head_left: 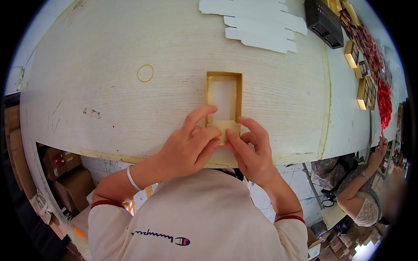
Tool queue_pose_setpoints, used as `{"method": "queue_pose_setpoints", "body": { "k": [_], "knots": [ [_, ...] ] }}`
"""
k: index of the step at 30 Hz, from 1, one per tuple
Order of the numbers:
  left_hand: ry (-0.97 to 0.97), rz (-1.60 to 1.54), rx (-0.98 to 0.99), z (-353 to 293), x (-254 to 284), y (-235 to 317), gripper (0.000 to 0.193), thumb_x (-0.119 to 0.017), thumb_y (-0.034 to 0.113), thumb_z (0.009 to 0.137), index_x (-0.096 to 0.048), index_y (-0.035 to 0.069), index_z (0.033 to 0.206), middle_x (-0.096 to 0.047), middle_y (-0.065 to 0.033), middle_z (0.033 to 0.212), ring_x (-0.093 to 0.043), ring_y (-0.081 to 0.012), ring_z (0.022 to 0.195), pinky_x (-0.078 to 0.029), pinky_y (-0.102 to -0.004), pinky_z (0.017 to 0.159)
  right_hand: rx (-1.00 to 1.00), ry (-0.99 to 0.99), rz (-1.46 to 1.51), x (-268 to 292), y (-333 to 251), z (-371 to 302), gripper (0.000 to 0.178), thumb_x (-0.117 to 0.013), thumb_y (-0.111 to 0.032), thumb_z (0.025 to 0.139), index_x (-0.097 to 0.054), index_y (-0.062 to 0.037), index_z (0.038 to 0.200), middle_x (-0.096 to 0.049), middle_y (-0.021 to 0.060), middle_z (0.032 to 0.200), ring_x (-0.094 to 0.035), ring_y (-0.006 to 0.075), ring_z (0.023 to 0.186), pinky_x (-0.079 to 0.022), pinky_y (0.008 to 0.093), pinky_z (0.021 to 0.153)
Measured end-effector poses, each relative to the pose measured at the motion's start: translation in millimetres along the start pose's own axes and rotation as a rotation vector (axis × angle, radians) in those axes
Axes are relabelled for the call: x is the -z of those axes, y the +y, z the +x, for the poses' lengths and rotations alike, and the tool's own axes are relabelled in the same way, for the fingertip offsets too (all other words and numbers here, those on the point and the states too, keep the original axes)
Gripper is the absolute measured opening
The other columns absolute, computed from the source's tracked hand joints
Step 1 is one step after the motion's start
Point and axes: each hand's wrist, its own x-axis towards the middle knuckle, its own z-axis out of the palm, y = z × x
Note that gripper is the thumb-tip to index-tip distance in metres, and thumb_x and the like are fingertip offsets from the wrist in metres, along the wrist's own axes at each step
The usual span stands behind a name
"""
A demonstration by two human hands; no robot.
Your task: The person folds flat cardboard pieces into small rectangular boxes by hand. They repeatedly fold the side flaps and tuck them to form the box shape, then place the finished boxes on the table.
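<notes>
A shallow gold cardboard box (239, 93) with a pale inside lies on the table just in front of me, its long side running away from me. At its near end a cream flap (223, 125) stands between my two hands. My left hand (185, 148) pinches this flap with thumb and bent fingers, while its index finger reaches over the left wall. From the other side my right hand (256, 154) presses its thumb on the flap, and its index finger touches the right wall near the corner. The fingers partly hide the flap's lower edge.
White flat die-cut card sheets (263, 26) lie at the far side. A rubber band (138, 73) rests to the left. A black box (324, 24), small gold boxes (351, 54) and red material (384, 102) line the right. Another person's arm (359, 180) reaches in there.
</notes>
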Motion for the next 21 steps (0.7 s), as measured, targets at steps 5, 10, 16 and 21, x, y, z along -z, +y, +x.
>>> {"method": "queue_pose_setpoints", "body": {
  "k": [5, 10, 16, 21],
  "knots": [
    [0.020, 0.303, -0.285, -6, 2, -6, 0.023, -0.077, 0.002, 0.073, -0.065, -0.001, 0.092, -0.057, -0.0129, 0.104, -0.060, -0.0198, 0.071, -0.049, -0.0298, 0.057, 0.256, -0.060, -0.250, 1, 9, 1, 0.026, -0.067, -0.001, 0.076, -0.063, 0.0067, 0.100, -0.055, 0.0109, 0.100, -0.052, 0.0174, 0.069, -0.045, 0.0285, 0.055],
    [-0.008, 0.358, -0.275, 0, 5, 2, 0.017, -0.069, 0.001, 0.071, -0.063, -0.002, 0.086, -0.057, -0.0091, 0.086, -0.058, -0.0210, 0.071, -0.049, -0.0310, 0.060, 0.233, -0.199, -0.382, 6, -4, 13, 0.017, -0.065, -0.003, 0.074, -0.061, 0.0026, 0.090, -0.050, 0.0071, 0.086, -0.048, 0.0165, 0.066, -0.040, 0.0272, 0.054],
    [-0.257, 0.358, -0.069, 15, 14, 17, 0.013, -0.067, -0.002, 0.071, -0.061, -0.002, 0.083, -0.059, -0.0099, 0.085, -0.059, -0.0241, 0.073, -0.050, -0.0327, 0.063, -0.025, -0.382, -0.235, 9, -12, 22, 0.010, -0.061, 0.002, 0.074, -0.055, -0.0011, 0.082, -0.047, 0.0090, 0.080, -0.053, 0.0224, 0.065, -0.042, 0.0314, 0.054],
    [-0.174, 0.169, -0.004, 17, 16, 15, 0.014, -0.068, -0.004, 0.075, -0.059, -0.001, 0.085, -0.058, -0.0102, 0.087, -0.059, -0.0247, 0.073, -0.050, -0.0331, 0.061, -0.238, -0.526, -0.065, 16, -14, 30, 0.013, -0.062, 0.004, 0.077, -0.053, 0.0011, 0.087, -0.049, 0.0116, 0.084, -0.057, 0.0298, 0.069, -0.046, 0.0403, 0.058]
  ]
}}
